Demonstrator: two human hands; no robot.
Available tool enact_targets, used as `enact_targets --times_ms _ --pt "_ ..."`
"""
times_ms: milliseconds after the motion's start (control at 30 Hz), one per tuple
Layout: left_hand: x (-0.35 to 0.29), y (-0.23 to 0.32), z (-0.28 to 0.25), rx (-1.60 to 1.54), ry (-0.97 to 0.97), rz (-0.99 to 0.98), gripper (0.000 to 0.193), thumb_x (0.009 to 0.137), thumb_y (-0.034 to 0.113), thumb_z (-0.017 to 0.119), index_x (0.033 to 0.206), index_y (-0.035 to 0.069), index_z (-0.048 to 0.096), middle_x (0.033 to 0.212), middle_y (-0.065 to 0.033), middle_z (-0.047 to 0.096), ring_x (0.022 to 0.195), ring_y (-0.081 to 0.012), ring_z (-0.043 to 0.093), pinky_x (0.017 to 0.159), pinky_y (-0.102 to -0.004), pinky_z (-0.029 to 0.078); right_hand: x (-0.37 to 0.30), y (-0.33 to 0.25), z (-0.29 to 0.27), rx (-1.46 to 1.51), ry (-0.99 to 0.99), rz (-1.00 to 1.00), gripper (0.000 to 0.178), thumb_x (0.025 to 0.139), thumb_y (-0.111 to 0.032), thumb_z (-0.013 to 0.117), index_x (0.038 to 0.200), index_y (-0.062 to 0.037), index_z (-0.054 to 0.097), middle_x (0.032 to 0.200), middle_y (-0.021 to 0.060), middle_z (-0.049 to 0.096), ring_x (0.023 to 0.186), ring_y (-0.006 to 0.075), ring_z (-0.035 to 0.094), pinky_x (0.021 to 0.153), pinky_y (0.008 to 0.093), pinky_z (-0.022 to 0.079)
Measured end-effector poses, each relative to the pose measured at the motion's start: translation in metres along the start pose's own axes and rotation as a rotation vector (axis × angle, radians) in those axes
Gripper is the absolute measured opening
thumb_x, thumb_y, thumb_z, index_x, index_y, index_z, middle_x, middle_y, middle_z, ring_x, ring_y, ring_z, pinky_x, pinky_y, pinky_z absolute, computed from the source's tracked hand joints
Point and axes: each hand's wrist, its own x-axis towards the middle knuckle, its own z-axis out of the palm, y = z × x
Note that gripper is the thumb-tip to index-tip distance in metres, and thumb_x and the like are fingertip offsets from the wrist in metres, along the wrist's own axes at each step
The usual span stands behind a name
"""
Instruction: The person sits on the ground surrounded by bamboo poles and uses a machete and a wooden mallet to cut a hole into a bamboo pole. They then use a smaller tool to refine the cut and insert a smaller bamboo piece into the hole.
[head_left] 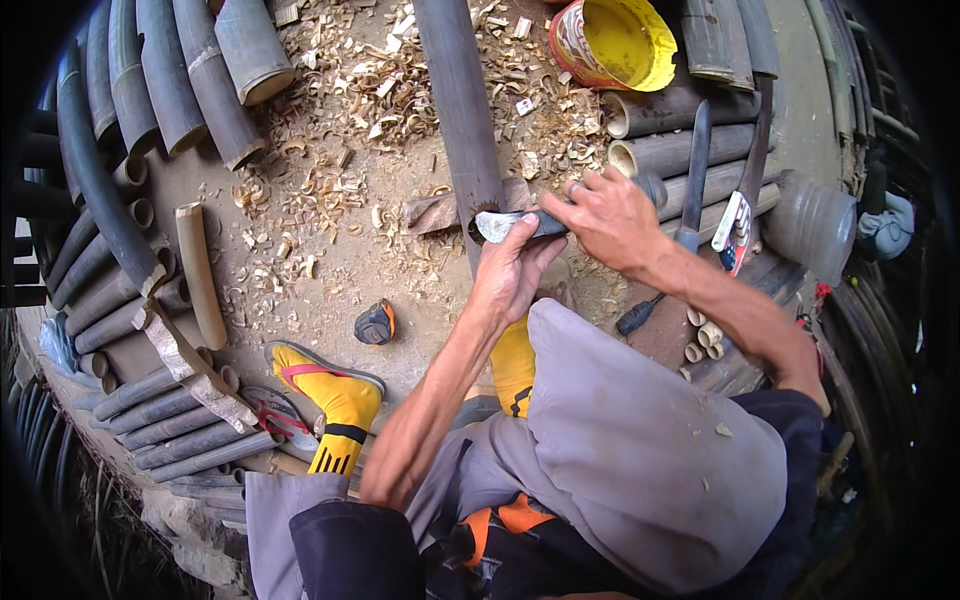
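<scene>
A long dark bamboo pole (455, 100) runs from the top edge toward me, its near open end by my hands. At that end is a short dark piece with a silvery rounded tip (492, 226); its exact kind is unclear. My left hand (508, 268) is closed around it from below, thumb pressed on top. The right hand (612, 220) has its fingers curled over the other end of the same piece. A brown wooden block (432, 213) lies crosswise under the pole.
Wood shavings (390, 90) cover the far ground. Bamboo tubes (180, 90) are stacked left and right. A yellow bucket (640, 45) stands far right, near a long blade (696, 165) and a saw (745, 205). A tape measure (375, 323) lies by my foot.
</scene>
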Motion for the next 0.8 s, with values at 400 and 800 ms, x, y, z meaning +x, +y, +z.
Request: enact_targets --times_ms 400,800 --pt "-0.037 0.028 -0.014 0.186 -0.068 -0.222 0.054 0.091 0.039 0.055 0.129 0.002 0.047 0.13 -0.0158 0.051 0.121 -0.0266 0.048 0.103 -0.0449 0.039 0.081 0.017 -0.007 0.045 -0.339 -0.265 0.021 0.065 -0.012 0.064 0.085 -0.0044 0.066 0.065 0.0134 0.064 0.061 0.0301 0.065 0.056 0.0415 0.051" --pt "-0.105 0.267 -0.162 2.161 1.457 1.046 0.069 0.071 0.016 0.075 0.13 0.004 0.041 0.124 -0.0202 0.048 0.111 -0.0368 0.048 0.097 -0.0465 0.037 -0.103 -0.006 0.062 0.474 0.435 0.865 0.041 0.083 -0.024 0.065 0.112 0.0005 0.049 0.1 0.0226 0.053 0.093 0.0401 0.055 0.078 0.0466 0.046"
